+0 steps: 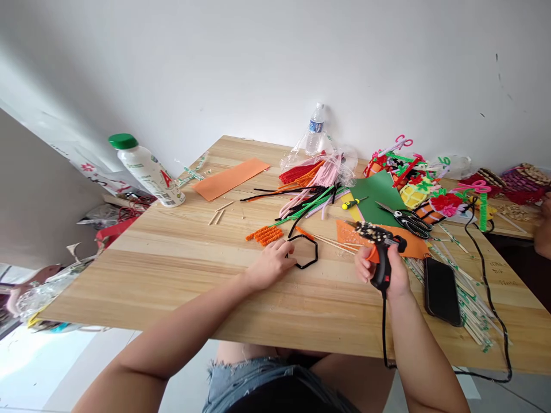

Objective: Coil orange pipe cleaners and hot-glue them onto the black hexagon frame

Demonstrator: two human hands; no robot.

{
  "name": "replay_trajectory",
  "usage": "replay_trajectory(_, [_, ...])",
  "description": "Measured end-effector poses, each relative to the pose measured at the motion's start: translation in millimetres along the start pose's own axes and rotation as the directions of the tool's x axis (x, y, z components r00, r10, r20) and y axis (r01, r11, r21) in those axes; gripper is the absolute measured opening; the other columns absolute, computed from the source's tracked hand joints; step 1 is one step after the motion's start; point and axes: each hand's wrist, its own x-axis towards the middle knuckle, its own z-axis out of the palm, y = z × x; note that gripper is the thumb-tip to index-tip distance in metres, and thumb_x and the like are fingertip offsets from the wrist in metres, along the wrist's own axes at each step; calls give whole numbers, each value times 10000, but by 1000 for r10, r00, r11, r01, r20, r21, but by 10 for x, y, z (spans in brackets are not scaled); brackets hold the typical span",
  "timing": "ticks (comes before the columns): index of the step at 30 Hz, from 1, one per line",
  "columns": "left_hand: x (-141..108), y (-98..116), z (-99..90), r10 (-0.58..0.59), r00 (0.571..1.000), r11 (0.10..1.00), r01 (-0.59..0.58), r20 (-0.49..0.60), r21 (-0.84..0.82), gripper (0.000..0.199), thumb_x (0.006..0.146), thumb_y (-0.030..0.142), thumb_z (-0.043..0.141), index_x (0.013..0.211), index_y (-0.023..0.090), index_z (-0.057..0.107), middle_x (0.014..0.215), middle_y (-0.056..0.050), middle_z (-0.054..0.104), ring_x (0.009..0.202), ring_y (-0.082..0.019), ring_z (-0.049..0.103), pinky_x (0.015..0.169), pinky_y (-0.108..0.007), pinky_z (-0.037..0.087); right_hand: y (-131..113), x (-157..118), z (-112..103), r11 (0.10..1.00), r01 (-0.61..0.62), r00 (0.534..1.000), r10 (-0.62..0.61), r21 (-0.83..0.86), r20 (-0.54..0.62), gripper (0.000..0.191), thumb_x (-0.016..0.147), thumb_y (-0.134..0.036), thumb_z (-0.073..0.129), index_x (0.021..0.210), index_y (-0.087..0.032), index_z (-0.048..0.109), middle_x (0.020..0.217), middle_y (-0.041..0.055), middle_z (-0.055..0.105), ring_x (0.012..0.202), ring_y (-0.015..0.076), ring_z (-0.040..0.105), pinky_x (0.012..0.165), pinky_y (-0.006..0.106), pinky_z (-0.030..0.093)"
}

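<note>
My left hand [271,265] rests on the wooden table, fingers pinched at the left side of a black hexagon [317,252] that looks bent from pipe cleaner. My right hand [398,272] is wrapped round the handle of a black and orange hot glue gun [381,267], its nozzle pointing left. A cord runs down from the grip. Just beyond my left hand lie tightly coiled orange pipe cleaners [264,235]. Thin wooden sticks [333,242] lie between the hexagon and the glue gun, partly over an orange sheet [411,245].
Behind are bundled pipe cleaners [301,172], a water bottle [315,127], a green sheet [374,195], scissors [411,222] and a screwdriver [353,203]. A phone [442,291] and wrapped sticks [473,315] lie right. A white bottle [148,172] stands left. Another person's hand [543,229] shows far right.
</note>
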Motion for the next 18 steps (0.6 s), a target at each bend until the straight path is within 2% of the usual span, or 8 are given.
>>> replay_trajectory(3, [-1,2,-7,7,1000,1000,-7,3,-7,261,921,145,433,821,195,669,1033,-80,504,910,-218,453,754,-337,389,-75,34,-37,993,58,979,-77,-99,-191,726,765,-848,185,856,-229,554,549,-42,270,439,140,324,409,274,323])
replay_trajectory(5, [4,6,-19,24,1000,999,-24,2,-21,277,935,161,422,819,194,672,1036,-80,507,908,-215,455,755,-334,384,-101,66,-97,981,108,946,-152,-164,-287,739,776,-841,170,955,-233,549,532,-56,247,437,148,342,427,277,344])
replay_trajectory(8, [13,18,-46,64,998,997,-64,4,-43,296,953,184,407,841,200,680,1036,-76,518,911,-208,462,777,-333,382,-60,129,-244,943,159,869,-274,-292,-411,653,807,-775,344,1082,-217,542,551,-50,345,483,166,433,501,297,412])
replay_trajectory(10, [15,27,-65,80,997,995,-79,17,-57,304,958,191,398,857,205,685,1025,-73,526,915,-206,470,783,-331,385,8,180,-354,860,49,820,-325,-507,-472,624,800,-696,481,1142,-179,558,587,-15,468,544,199,506,565,329,451])
replay_trajectory(12, [9,31,-83,83,996,993,-80,29,-81,308,952,188,398,859,208,691,1020,-75,530,920,-209,480,784,-334,393,78,239,-438,664,-143,823,-332,-734,-461,577,801,-613,547,1152,-157,594,728,74,620,696,264,598,656,361,476])
replay_trajectory(14, [-2,28,-100,85,996,990,-81,30,-119,274,919,176,431,873,212,699,1034,-81,534,928,-217,493,786,-344,409,130,305,-475,403,-262,863,-309,-877,-400,528,859,-512,521,1238,-148,567,957,158,681,892,320,629,748,381,475])
replay_trajectory(16, [-10,13,-114,92,996,980,-89,9,-178,244,859,148,477,903,214,708,1047,-90,540,934,-222,510,800,-356,432,164,375,-468,167,-324,898,-255,-931,-359,534,913,-439,467,1333,-110,491,1100,212,657,1002,345,616,791,390,466])
replay_trajectory(18, [-8,-25,-123,69,996,962,-79,-49,-260,270,807,117,495,938,204,714,1047,-97,552,933,-217,531,817,-362,456,191,443,-436,3,-364,909,-215,-931,-356,559,939,-402,437,1375,-52,429,1126,253,635,1038,360,600,801,399,462])
